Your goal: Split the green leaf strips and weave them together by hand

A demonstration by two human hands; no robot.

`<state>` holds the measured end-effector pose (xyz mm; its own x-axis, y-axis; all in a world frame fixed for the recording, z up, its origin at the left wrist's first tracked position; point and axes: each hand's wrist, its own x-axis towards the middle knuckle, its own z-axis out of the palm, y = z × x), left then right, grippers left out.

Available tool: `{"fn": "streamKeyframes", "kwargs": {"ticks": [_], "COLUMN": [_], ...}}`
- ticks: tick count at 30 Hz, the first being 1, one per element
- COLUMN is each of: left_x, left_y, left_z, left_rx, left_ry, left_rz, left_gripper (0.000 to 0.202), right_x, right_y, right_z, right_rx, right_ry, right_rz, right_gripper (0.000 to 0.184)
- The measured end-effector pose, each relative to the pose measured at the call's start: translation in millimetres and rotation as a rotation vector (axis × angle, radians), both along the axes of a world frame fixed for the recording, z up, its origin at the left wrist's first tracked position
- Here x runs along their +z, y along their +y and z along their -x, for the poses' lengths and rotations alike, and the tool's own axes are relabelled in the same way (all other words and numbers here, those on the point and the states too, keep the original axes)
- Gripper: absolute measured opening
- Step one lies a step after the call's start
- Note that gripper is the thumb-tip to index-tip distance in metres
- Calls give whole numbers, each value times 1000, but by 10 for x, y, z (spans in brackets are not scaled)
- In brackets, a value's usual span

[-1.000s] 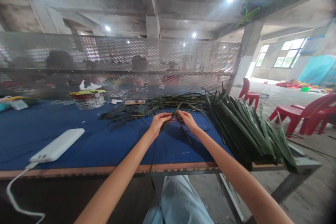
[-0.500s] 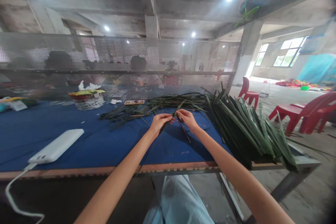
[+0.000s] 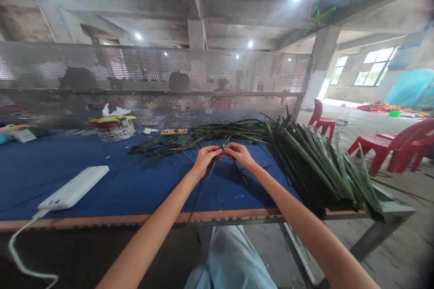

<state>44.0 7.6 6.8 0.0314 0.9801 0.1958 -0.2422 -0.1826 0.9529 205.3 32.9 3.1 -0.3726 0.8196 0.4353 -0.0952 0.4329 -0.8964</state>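
Over the blue tabletop, my left hand and my right hand meet fingertip to fingertip. Both pinch a narrow green leaf strip, whose short end pokes up between the fingers. Loose ends of leaf hang below, one under each hand; the fold between the fingertips is mostly hidden. A large bundle of long green leaves lies to the right of my right hand. Behind my hands, thinner leaf strips are spread across the table.
A white power bank with a cable lies at the left. Farther back stand a woven basket and a small patterned box. A perforated metal screen closes the table's back; people sit beyond. Red chairs stand at the right.
The leaf's upper end between my fingers has shortened and bent over. A thin strip now trails lower beneath my left hand. My right fingers have moved slightly left, closer to the left ones.
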Motion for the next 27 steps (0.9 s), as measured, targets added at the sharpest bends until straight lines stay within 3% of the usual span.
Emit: {"fn": "streamKeyframes", "kwargs": {"ticks": [15, 27], "left_x": [0, 7], "left_y": [20, 6], "left_z": [28, 14], "left_rx": [91, 101], "left_ry": [-30, -25], "left_rz": [35, -33], "left_gripper": [22, 28], "right_x": [-31, -8], "right_y": [46, 23], "right_z": [-24, -11], "right_rx": [-4, -5], "right_ry": [-64, -47], "right_rz": [-82, -5], "right_gripper": [29, 32]}}
